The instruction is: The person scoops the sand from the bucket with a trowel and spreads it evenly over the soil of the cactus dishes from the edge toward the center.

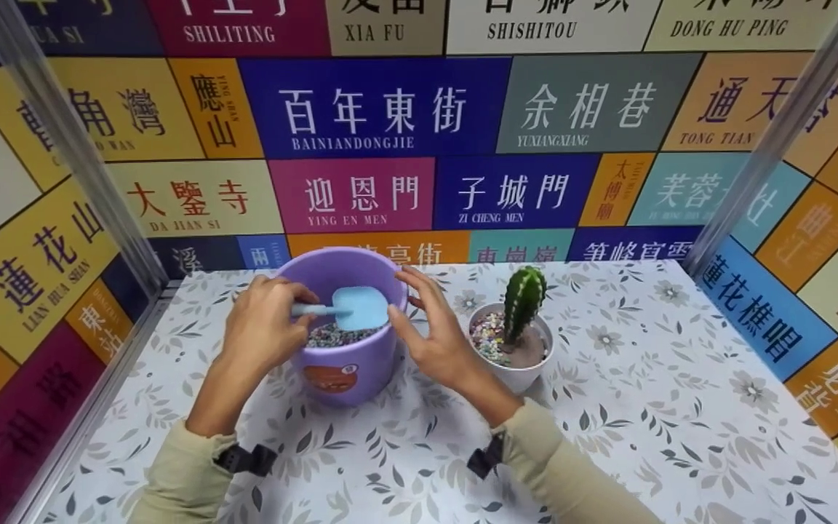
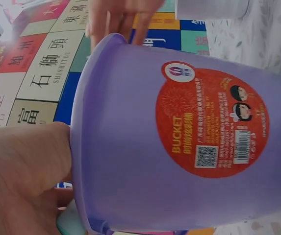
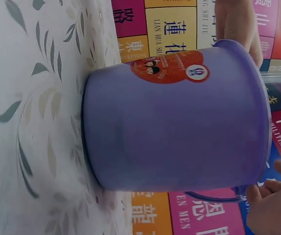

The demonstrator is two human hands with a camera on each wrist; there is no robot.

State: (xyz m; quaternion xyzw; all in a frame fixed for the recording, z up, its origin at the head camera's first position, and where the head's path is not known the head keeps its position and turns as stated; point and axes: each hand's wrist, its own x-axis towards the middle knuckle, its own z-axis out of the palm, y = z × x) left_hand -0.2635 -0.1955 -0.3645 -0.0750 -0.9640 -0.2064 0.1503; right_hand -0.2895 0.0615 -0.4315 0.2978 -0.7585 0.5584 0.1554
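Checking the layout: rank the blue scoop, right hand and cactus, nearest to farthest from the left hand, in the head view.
1. Blue scoop: gripped in the left hand.
2. Right hand: at the right rim of the purple bucket.
3. Cactus: in the white pot, farther right.

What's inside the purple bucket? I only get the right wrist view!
Observer: Speckled grains that look like gravel.
Operator: What's the left hand holding?
Observer: It pinches a light-blue shovel by the handle.
Operator: Cool! Is anything standing beside the bucket?
Observer: Yes, a green cactus in a white pot, over on the right hand's side.
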